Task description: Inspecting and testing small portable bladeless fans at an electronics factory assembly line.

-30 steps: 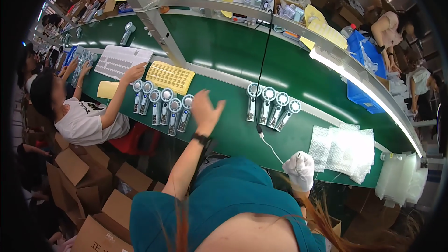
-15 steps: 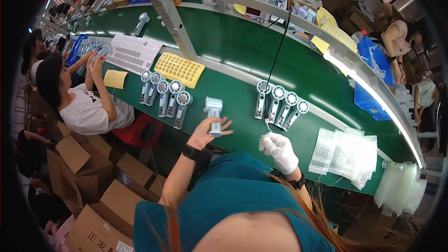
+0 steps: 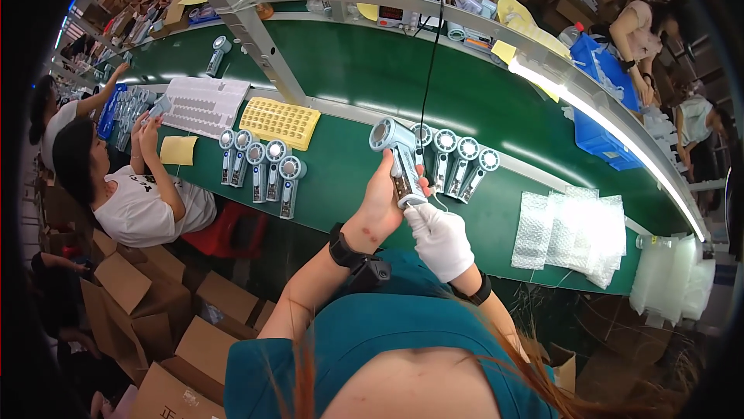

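Note:
My bare left hand [image 3: 378, 203] is wrapped round the handle of a pale blue handheld fan [image 3: 404, 167], its round head up and tilted left. The handle's front shows inner parts. At the handle's bottom end, my right hand [image 3: 440, 244], in a white glove, pinches the white end of a cable [image 3: 440, 203] against the base. Whether the plug is fully in is hidden by the fingers. Just behind stands a row of similar fans [image 3: 463, 157] lying on the green table [image 3: 341, 175]. Another group of fans [image 3: 273, 162] lies to the left.
A black cord [image 3: 431, 70] hangs from the shelf rail. Bubble-wrap pouches [image 3: 562, 229] lie at right. A yellow tray [image 3: 279, 122] and a white tray [image 3: 208, 106] sit at left, near a seated co-worker [image 3: 128, 198]. Cardboard boxes [image 3: 143, 306] crowd the floor at lower left.
My left hand has brought the fan up and right, turning its open handle front into view. My right hand has moved left with the cable end to the fan's base.

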A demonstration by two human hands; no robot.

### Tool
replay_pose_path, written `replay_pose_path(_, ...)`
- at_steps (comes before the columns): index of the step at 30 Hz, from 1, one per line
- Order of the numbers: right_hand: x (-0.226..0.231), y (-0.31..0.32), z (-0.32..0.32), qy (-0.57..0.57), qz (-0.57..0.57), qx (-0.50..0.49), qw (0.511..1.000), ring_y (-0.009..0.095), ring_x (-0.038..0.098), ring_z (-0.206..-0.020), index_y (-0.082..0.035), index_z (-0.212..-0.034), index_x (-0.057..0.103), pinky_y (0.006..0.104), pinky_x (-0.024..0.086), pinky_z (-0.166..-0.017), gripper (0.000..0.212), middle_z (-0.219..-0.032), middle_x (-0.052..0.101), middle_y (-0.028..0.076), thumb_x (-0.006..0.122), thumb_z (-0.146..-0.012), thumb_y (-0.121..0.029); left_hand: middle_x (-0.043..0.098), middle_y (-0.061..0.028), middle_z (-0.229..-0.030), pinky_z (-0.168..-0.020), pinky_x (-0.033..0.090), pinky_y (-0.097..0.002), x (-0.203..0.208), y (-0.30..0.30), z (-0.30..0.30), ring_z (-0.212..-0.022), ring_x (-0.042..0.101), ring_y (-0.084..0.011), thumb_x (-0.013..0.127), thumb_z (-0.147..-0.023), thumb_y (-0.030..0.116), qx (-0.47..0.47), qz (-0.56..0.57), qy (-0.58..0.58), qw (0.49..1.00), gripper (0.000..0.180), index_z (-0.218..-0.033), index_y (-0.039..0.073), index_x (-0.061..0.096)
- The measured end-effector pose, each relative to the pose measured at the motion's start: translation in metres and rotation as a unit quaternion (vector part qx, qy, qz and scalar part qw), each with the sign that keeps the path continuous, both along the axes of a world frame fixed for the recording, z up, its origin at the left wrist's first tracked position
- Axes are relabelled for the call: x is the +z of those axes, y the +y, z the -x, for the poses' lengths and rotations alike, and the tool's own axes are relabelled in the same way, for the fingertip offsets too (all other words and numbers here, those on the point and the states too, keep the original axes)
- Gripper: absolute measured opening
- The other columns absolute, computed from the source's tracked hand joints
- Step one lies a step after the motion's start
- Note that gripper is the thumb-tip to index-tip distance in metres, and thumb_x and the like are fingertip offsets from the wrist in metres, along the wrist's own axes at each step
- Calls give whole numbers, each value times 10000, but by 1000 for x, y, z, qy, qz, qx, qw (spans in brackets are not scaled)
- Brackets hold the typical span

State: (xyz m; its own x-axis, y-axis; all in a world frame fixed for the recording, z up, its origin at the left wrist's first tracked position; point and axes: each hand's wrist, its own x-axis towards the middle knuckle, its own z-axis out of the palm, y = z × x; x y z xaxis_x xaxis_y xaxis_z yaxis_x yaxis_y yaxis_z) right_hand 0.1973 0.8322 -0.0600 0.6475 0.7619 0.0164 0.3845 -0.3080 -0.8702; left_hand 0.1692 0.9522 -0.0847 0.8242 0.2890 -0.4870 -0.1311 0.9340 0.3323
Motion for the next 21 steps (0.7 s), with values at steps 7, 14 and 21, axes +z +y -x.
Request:
replay_pose_path(7,17,-4,7,76,41,-77,993,214,472,-402,-21,-761,564,320,379,-423,166,-483,467,106,505,-847,-151,492,-78,-828,-597,477,-315,5,-21,-1,-643,531,-179,278,-916,428,50,-35,36,997,406,-1014,49,384)
replay_pose_path(14,4,-4,4,245,-43,-102,963,69,358,-409,-10,-719,541,230,292,-396,226,-469,412,5,502,-864,-178,464,-86,-936,-631,461,-291,15,-25,-2,-698,522,-138,365,-909,361,114,-308,-21,944,413,-1134,30,263)
replay_pose_path(21,20,-15,11,430,-155,-4,889,39,341,-481,-17,-759,539,187,264,-442,239,-554,415,-37,491,-882,-216,434,-137,-1042,-705,457,-294,53,-13,24,-813,528,-164,437,-860,173,29,-472,-176,863,445,-1200,6,202)
